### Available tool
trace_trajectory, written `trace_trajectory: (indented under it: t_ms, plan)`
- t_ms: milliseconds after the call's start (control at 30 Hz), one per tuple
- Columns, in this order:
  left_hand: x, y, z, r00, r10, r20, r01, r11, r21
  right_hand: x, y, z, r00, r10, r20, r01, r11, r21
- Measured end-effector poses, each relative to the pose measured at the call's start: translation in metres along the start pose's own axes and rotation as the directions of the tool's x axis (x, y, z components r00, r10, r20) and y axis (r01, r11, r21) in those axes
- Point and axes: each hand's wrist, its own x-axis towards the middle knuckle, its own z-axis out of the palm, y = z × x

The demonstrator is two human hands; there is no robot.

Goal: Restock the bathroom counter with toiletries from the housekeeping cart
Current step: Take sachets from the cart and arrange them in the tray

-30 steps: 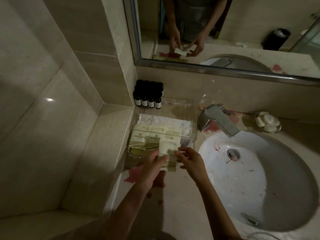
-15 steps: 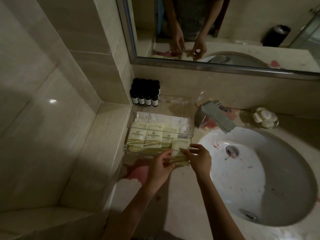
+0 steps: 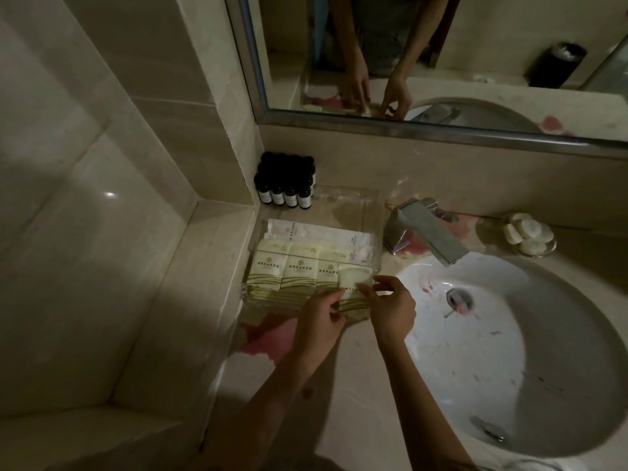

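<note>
**Seating sachet at row end**

My left hand and right hand pinch the pale-yellow paper sachet by its sides. It's at the right end of the clear plastic tray on the beige stone surface. Two-sided grip squares it with the matching sachets alongside.

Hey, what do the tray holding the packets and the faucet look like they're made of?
Tray: likely clear acrylic or plastic, glossy; the counter shows through its walls. Faucet: probably metal with a satin finish; grey, angular, soft dull highlights.
</note>
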Motion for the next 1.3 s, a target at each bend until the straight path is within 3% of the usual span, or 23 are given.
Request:
trace_trajectory:
  t_ms: [300,533,700,933,1200,1300]
  plan:
    - [0.001,-0.006,0.001,0.994,0.109,-0.003,-0.105,0.968,0.229,-0.003,0.012,-0.002,0.997,0.068,-0.035,-0.066,0.997,0.051]
    - [0.004,-0.010,0.006,0.971,0.212,-0.112,-0.155,0.911,0.383,-0.002,0.012,0.005,0.998,0.042,-0.048,-0.037,0.996,0.082]
    - [0.007,-0.021,0.007,0.977,0.214,0.024,-0.199,0.857,0.474,0.002,0.012,0.005,0.998,-0.015,-0.053,0.017,0.999,0.029]
    - [0.001,-0.030,0.008,0.969,0.228,0.090,-0.240,0.805,0.543,0.021,0.021,0.001,0.999,-0.009,0.040,0.011,0.998,-0.069]
    - [0.000,-0.024,0.007,0.974,0.223,0.034,-0.206,0.815,0.541,0.001,0.030,0.009,0.976,-0.184,-0.115,0.185,0.983,-0.002]
    - [0.004,-0.020,0.005,0.971,0.221,0.089,-0.232,0.797,0.558,0.003,0.035,0.012,0.965,-0.217,-0.150,0.221,0.975,0.010]
